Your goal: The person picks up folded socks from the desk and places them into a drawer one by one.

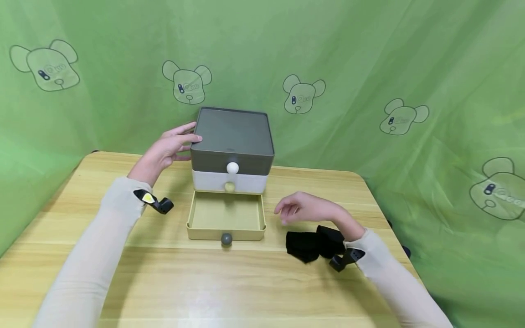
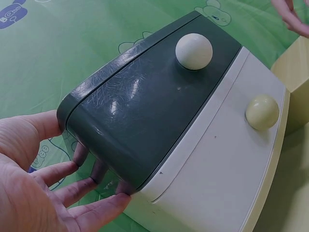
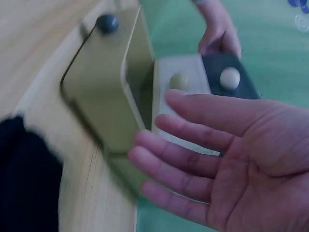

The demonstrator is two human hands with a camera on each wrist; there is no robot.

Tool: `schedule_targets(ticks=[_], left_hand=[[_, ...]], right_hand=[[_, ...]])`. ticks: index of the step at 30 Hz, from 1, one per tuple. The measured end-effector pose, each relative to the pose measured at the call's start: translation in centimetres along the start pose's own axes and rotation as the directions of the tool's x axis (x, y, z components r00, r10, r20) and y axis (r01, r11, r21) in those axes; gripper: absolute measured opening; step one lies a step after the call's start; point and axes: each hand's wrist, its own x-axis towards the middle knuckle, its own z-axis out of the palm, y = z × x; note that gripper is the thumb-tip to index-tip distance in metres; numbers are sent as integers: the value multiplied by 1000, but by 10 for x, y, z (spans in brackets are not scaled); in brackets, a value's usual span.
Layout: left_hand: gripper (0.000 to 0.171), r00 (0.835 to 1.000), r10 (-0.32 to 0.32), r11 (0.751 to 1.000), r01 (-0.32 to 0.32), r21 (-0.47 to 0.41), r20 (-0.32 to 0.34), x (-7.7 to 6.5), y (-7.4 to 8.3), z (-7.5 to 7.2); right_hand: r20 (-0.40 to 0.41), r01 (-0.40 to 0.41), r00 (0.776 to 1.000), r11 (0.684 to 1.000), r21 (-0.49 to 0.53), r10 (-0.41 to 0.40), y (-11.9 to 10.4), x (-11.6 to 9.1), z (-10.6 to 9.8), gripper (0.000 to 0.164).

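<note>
Drawer cabinet (image 1: 232, 150): smooth moulded plastic, boxy with rounded corners, three tiers, standing upright near the back of a pale wood-grain counter (image 1: 205, 282), its fronts facing the person. Top tier dark grey with a finely scratched gloss in the left wrist view and a white ball knob (image 1: 232, 168); middle tier white with a cream ball knob (image 1: 229, 186); both pushed in. Bottom drawer (image 1: 226, 222): pale yellow shallow tray, pulled well out toward the person, long axis running front to back, grey ball knob (image 1: 226, 239) at the near end. Left hand (image 1: 168, 148): grip open, straight fingers laid against the cabinet's left side at the dark tier, thumb along the upper edge. Right hand (image 1: 305, 210): grip slack and open, fingers loosely spread, holding nothing, hovering just right of the open drawer. Black cloth (image 1: 313, 245): soft, matte, crumpled heap lying on the counter beneath and behind the right hand, near the wrist, apart from the drawer. Backdrop (image 1: 369, 54): green draped fabric printed with outlined bear heads.
</note>
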Motion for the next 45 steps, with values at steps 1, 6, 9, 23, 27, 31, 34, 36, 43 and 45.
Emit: schedule_targets(ticks=[1,6,9,23,27,31,34,36,43,45], left_hand=[[74,1000,2,1000,-2,0,1,0,0,0],[75,1000,-2,1000,1,9,7,0,-2,-1],[74,1000,-2,1000,2,0,8,0,-2,-1],[73,1000,7,1000,-7,-9,6,3,-2,-1],[75,1000,3,1000,-3,-5,2,3,-2,-2],[76,1000,-10,1000,10,0,-1,3,-1,-1],[76,1000,-8,1000,8,-2,-5,4,-1,0],[75,1000,-4,1000,4,-3,-7,4,0,0],[75,1000,-3,1000,3,-11,-5,4,0,-1],[75,1000,-3,1000,3,-12,-7,4,0,-1]], right_hand=[[14,-23,1000,999,-26,23,5,-2,-1,32],[69,-124,989,985,-118,133,27,-12,1,47],[92,-156,982,980,-125,168,39,-15,3,49],[69,-143,986,986,-83,149,56,-16,21,35],[85,-134,986,985,-107,144,56,-13,26,21],[99,-136,984,985,-104,146,58,-11,28,23],[90,-132,986,987,-96,141,58,-10,28,21],[83,-123,988,988,-96,131,59,-9,28,19],[46,-105,993,990,-94,110,60,-4,29,17],[25,-90,995,992,-94,93,59,-3,30,17]])
